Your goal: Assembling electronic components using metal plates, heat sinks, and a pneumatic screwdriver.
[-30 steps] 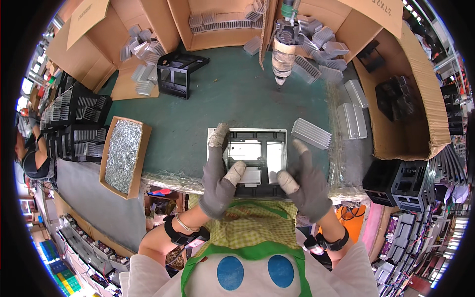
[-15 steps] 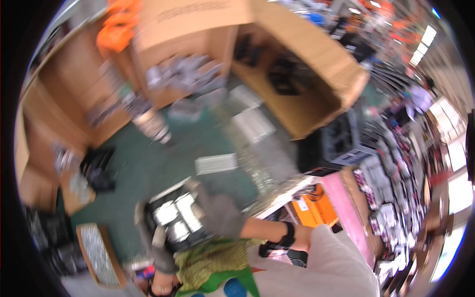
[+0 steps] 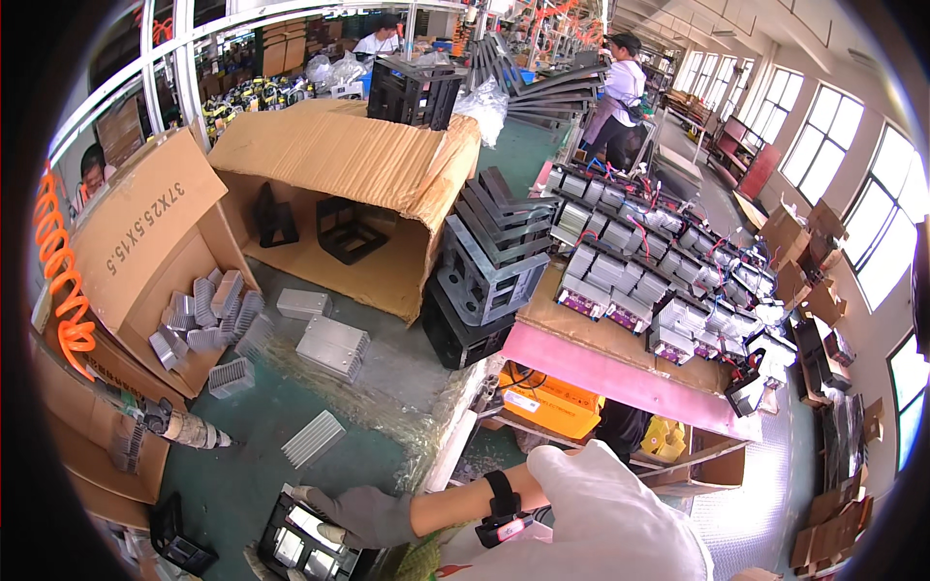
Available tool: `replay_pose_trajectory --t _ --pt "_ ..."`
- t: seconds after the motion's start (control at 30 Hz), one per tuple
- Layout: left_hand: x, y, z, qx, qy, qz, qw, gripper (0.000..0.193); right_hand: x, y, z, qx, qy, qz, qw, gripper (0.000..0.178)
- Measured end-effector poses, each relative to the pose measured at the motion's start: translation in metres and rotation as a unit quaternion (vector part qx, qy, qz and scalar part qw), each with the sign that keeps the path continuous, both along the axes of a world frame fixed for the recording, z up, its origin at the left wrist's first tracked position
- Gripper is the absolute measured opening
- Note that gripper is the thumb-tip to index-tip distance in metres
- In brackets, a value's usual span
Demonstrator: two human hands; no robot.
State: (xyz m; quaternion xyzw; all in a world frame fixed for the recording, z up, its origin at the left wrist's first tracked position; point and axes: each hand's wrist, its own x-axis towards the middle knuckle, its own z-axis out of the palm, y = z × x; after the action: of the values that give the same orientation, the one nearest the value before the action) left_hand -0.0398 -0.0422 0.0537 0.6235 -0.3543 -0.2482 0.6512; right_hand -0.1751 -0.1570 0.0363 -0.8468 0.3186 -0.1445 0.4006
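At the lower edge, a black plastic frame [image 3: 315, 565] with shiny metal blocks in it lies between my two gloved hands. My right hand [image 3: 356, 516], in a grey glove, grips its upper right edge, thumb over the top. Only the gloved fingers of my left hand [image 3: 258, 564] show, closed on the frame's left side; the rest is cut off. A single finned aluminium heat sink [image 3: 313, 440] lies on the green bench just beyond. Left of it, a tape-wrapped power screwdriver [image 3: 194, 430] hangs near an orange coiled hose [image 3: 63, 261].
An open carton [image 3: 208, 368] holds several heat sinks; others lie beside it. A larger carton [image 3: 339, 145] contains black frames. Black frames are stacked [image 3: 494, 261] at the bench edge. Assembled units [image 3: 630, 261] cover a table to the right. Another person [image 3: 620, 92] stands beyond.
The view has swung to the right and upward, so the bench things sit further left and my hands lower. Both hands are still on the black frame.
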Motion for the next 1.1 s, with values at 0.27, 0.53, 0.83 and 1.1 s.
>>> replay_pose_trajectory --t 0.27,0.53,0.83,1.1 --pt "0.009 0.003 -0.009 -0.006 -0.029 0.002 1.000 0.066 0.020 -0.021 0.006 -0.071 0.018 -0.004 0.997 0.074" --pt "0.012 0.003 -0.005 0.033 -0.152 -0.025 0.987 0.068 0.010 -0.031 -0.004 0.030 -0.062 0.016 0.998 0.059" --pt "0.009 0.000 -0.005 0.021 -0.119 -0.013 0.993 0.068 0.047 -0.049 -0.019 -0.085 -0.112 0.035 0.989 0.025" --pt "0.034 0.024 -0.007 0.075 -0.136 -0.031 0.987 0.067 0.064 -0.031 -0.020 -0.083 -0.084 0.014 0.993 0.032"
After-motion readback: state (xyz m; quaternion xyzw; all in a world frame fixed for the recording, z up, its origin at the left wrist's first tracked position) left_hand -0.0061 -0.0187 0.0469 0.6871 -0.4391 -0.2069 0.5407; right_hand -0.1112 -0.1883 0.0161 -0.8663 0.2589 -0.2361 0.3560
